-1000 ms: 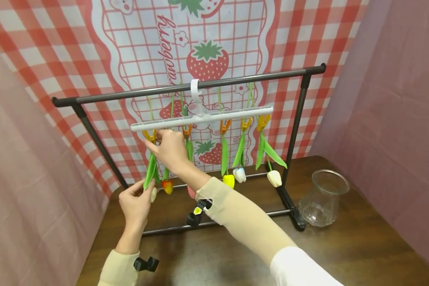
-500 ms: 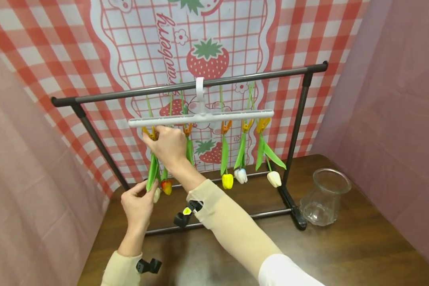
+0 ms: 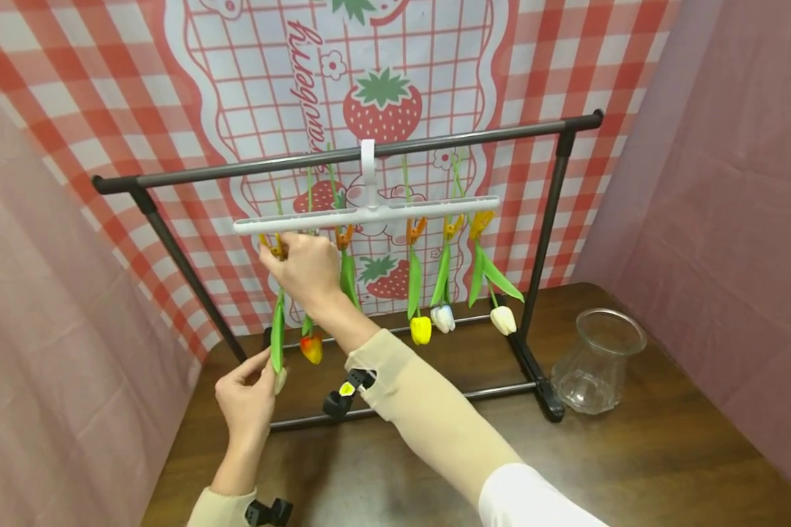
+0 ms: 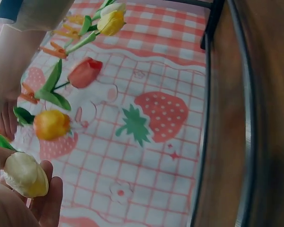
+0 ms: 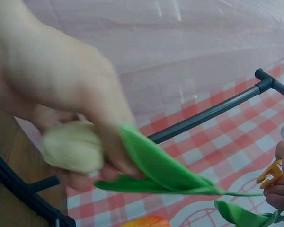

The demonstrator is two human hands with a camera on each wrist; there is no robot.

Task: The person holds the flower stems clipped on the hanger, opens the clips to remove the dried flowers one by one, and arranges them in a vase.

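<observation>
My left hand (image 3: 245, 402) holds the white tulip (image 4: 26, 175) by its head, low at the left end of the hanger; its green leaf (image 5: 156, 158) stretches up from the fingers. Above, my right hand (image 3: 306, 274) pinches the yellow-orange clip (image 5: 270, 175) under the left end of the white hanger (image 3: 369, 214). Whether the clip's jaws still bite the stem is hidden by the fingers. Beside the right hand, an orange-red tulip (image 3: 312, 350) hangs head down. A pink-red tulip (image 4: 85, 72) shows in the left wrist view, hidden behind the right arm from the head.
The hanger hooks over a dark metal rack (image 3: 250, 173). Further right hang a yellow tulip (image 3: 420, 331), a bluish-white tulip (image 3: 443, 318) and another white tulip (image 3: 503, 320). A clear glass vase (image 3: 589, 373) stands on the wooden table (image 3: 672, 439) at right.
My left hand has moved down with the white tulip, whose leaf now hangs lower. The right hand stays at the left clip. The hanger has swayed slightly.
</observation>
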